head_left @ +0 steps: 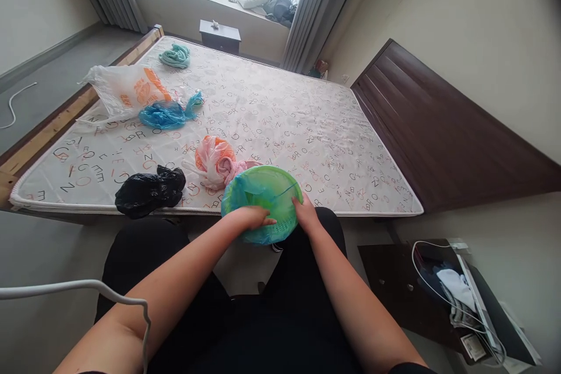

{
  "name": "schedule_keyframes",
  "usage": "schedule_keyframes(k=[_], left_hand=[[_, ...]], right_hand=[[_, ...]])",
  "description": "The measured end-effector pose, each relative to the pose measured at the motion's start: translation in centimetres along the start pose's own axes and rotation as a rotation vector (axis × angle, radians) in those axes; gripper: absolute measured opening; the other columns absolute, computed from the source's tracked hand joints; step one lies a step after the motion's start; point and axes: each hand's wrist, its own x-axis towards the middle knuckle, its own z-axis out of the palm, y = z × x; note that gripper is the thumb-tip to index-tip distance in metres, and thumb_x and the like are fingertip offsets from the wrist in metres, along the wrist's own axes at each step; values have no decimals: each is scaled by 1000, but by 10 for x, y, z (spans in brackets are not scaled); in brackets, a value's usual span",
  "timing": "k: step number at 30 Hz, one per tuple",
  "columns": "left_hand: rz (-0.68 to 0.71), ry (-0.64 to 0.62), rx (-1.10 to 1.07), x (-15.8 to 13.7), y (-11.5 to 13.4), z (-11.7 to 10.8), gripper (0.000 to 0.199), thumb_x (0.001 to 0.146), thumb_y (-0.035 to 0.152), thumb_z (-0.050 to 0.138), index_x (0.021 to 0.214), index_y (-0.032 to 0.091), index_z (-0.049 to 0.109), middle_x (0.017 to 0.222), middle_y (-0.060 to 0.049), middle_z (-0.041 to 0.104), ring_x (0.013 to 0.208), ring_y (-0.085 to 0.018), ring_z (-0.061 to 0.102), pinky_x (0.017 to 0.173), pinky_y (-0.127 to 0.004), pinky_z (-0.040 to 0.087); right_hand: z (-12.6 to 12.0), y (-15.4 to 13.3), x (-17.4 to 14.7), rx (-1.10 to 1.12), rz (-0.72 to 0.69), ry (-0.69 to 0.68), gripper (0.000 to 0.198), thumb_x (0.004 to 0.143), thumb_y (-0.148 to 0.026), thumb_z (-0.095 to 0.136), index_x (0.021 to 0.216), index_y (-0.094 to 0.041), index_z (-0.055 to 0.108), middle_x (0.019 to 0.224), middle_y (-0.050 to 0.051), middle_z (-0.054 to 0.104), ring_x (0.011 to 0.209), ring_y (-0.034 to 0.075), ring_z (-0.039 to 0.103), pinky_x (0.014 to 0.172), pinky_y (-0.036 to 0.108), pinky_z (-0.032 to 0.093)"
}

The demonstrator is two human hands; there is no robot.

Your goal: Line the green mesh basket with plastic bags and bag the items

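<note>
My right grip (307,213) is clasping the round green mesh plastic basket (287,217) by its rim, beside the white letter-printed mattress (315,128); my left grip (256,219) reaches inside, by thin blue plastic film (240,190), whether pinching, I can't tell.

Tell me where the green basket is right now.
In the head view, the green basket sits just below centre, at the near edge of the mattress, right of the pink-and-orange bundle, with the right hand at its rim.
</note>
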Motion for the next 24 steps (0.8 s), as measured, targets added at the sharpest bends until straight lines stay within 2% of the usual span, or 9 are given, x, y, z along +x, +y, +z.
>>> schedule_keyframes(k=[2, 4, 6, 8, 11, 14, 18, 21, 24], left_hand=[[166, 6, 96, -6, 16, -24, 37, 84, 55, 69, 100, 22, 79, 101, -16, 78, 102, -41, 71, 96, -51, 51], [293, 224, 106, -14, 32, -53, 37, 97, 48, 56, 118, 25, 75, 123, -12, 74, 119, -35, 66, 108, -46, 47], [256, 544, 100, -23, 35, -81, 33, 96, 39, 59, 122, 24, 72, 132, -11, 68, 131, -33, 58, 119, -45, 38], [118, 714, 55, -29, 21, -101, 44, 87, 38, 71, 128, 21, 68, 137, -13, 64, 138, -36, 52, 122, -47, 35], [-52, 579, -227, -31, -19, -112, 69, 80, 42, 78, 142, 18, 59, 145, -16, 60, 138, -35, 54, 117, -45, 43], [-106, 389, -422, -27, -50, -107, 74, 82, 42, 72, 151, 21, 52, 155, -14, 53, 144, -34, 49, 116, -44, 44], [12, 263, -304, -17, -54, -95, 79, 77, 26, 64, 155, 22, 50, 156, -8, 54, 147, -32, 46, 121, -41, 40], [31, 254, -231, -12, -47, -90, 74, 72, 21, 57, 146, 17, 59, 148, -8, 61, 140, -31, 54, 119, -41, 42], [36, 275, -210, -9, -48, -90, 70, 70, 20, 53, 138, 15, 65, 141, -9, 67, 133, -31, 58, 116, -41, 45]], right_hand=[[-1, 2, 2, 7, 9, 7, 43, 83, -46, 65, 123, -30, 67, 112, 4, 76, 106, 29, 70, 95, 45, 55], [-1, 3, 4, 19, 20, -9, 39, 82, -44, 64, 118, -30, 69, 108, 3, 77, 103, 29, 71, 92, 45, 56], [-1, 3, 6, 58, 35, -39, 35, 82, -43, 64, 114, -29, 71, 104, 3, 78, 101, 29, 71, 89, 44, 58], [0, 1, 7, 119, 59, -57, 34, 82, -41, 64, 112, -27, 70, 104, 4, 78, 100, 30, 72, 88, 44, 59], [0, -4, 6, 174, 112, -104, 37, 84, -41, 62, 116, -24, 68, 109, 8, 78, 102, 30, 73, 90, 43, 59], [0, -18, -4, -33, 100, -99, 52, 87, -49, 60, 130, -20, 61, 124, 14, 72, 114, 32, 69, 98, 47, 55], [13, -51, -26, -463, -266, 166, 46, 95, -45, 50, 130, -16, 60, 131, 18, 65, 125, 31, 59, 110, 46, 45], [36, -76, -34, -602, -421, -246, 30, 100, -34, 42, 108, -21, 68, 106, 9, 73, 101, 23, 67, 94, 35, 52], [61, -86, -22, -818, -279, -727, 19, 94, -33, 61, 105, -24, 72, 98, 4, 75, 90, 22, 70, 84, 30, 54]])
